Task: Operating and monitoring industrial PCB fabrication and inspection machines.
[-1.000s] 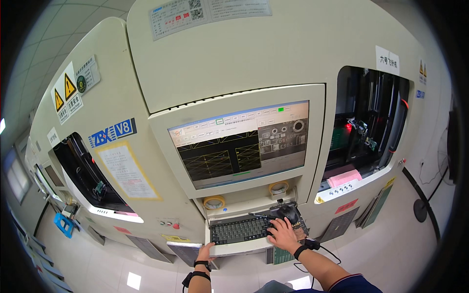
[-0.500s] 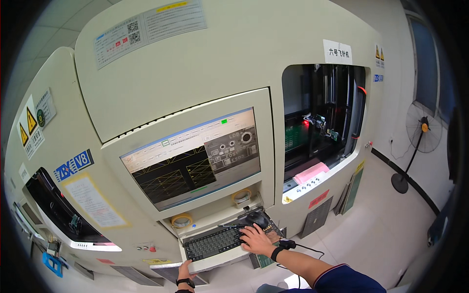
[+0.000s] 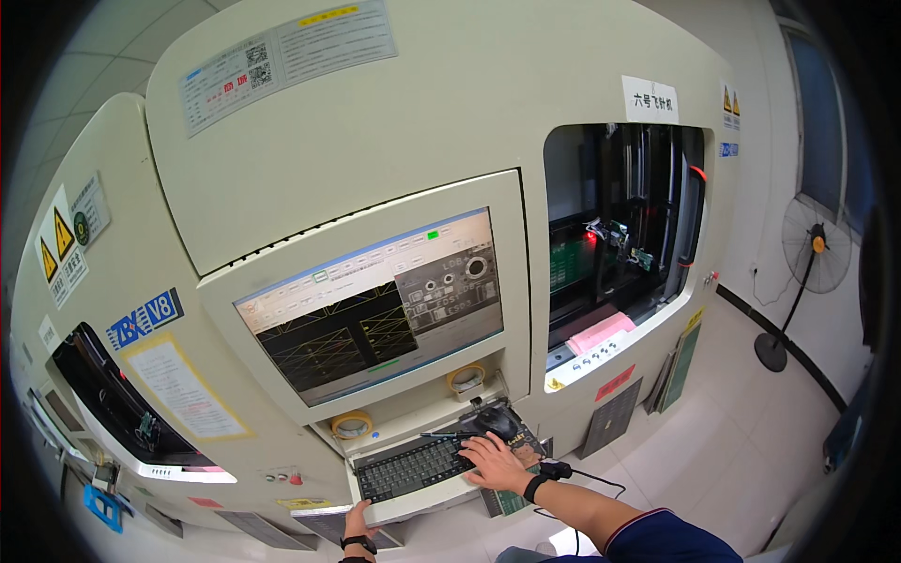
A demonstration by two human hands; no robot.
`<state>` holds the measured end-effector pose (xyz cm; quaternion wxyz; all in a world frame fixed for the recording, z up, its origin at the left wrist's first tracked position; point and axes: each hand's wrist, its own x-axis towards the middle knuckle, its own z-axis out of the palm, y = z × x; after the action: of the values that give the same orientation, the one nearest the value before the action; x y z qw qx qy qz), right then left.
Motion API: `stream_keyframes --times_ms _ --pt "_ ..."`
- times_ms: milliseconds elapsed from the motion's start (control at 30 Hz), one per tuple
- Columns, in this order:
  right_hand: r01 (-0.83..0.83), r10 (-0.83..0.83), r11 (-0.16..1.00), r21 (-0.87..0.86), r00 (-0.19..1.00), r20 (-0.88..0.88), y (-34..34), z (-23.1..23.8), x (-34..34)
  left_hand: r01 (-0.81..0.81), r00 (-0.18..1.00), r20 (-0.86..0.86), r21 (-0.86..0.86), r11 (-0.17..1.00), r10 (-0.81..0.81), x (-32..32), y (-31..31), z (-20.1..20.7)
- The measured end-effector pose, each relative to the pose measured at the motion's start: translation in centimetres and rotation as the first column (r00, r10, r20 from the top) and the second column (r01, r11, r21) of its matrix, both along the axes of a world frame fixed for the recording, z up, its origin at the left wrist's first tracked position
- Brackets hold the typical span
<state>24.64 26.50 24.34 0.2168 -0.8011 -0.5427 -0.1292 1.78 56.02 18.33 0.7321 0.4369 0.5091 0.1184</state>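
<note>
A black keyboard (image 3: 413, 471) lies on a pale pull-out tray (image 3: 422, 505) below the machine's screen. My right hand (image 3: 496, 463) rests palm down at the keyboard's right end, fingers spread over its keys. Just beyond those fingers sits a black mouse (image 3: 500, 422) on a dark patterned mat (image 3: 530, 448). A thin dark pen (image 3: 443, 434) lies along the keyboard's far edge. At the tray's near left corner, my left hand (image 3: 360, 522) is closed on the tray edge; its fingers underneath are hidden. The lit screen (image 3: 375, 300) shows yellow line drawings and a grey close-up of a circuit board.
Two tape rolls, one yellow (image 3: 351, 425) and one paler (image 3: 465, 379), sit on the ledge behind the keyboard. Right of the screen, a window (image 3: 624, 235) shows test heads and a green board. Panels (image 3: 610, 418) lean below. A floor fan (image 3: 815, 244) stands far right.
The whole view has shifted very slightly. Both hands keep their places on the keyboard and the tray edge, and the screen looks the same.
</note>
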Motion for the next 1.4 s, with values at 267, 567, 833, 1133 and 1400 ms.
stream_keyframes --times_ms 267,567,833,1133,1400 --pt "-0.084 0.094 0.981 -0.176 0.994 0.048 -0.3 0.1 0.2 0.008 1.0 -0.001 0.011 1.0 -0.008 -0.1 0.8 -1.4" --pt "-0.05 0.05 0.998 -0.031 0.999 0.0 -0.2 -0.1 0.0 -0.021 1.0 -0.017 0.026 0.999 0.022 0.2 0.5 -0.7" --pt "-0.023 0.023 1.0 -0.016 1.0 0.004 -0.1 -0.2 0.0 0.023 0.999 -0.045 0.031 0.999 -0.021 0.1 0.3 -0.4" --pt "-0.102 0.101 0.994 -0.038 0.995 -0.024 -0.4 0.5 0.0 0.023 0.999 -0.052 0.147 0.989 -0.015 0.0 -0.5 0.3" --pt "-0.096 0.096 0.995 0.027 0.995 -0.003 -0.2 -0.2 0.1 0.09 0.993 -0.091 0.236 0.968 -0.07 0.0 -0.7 0.5"
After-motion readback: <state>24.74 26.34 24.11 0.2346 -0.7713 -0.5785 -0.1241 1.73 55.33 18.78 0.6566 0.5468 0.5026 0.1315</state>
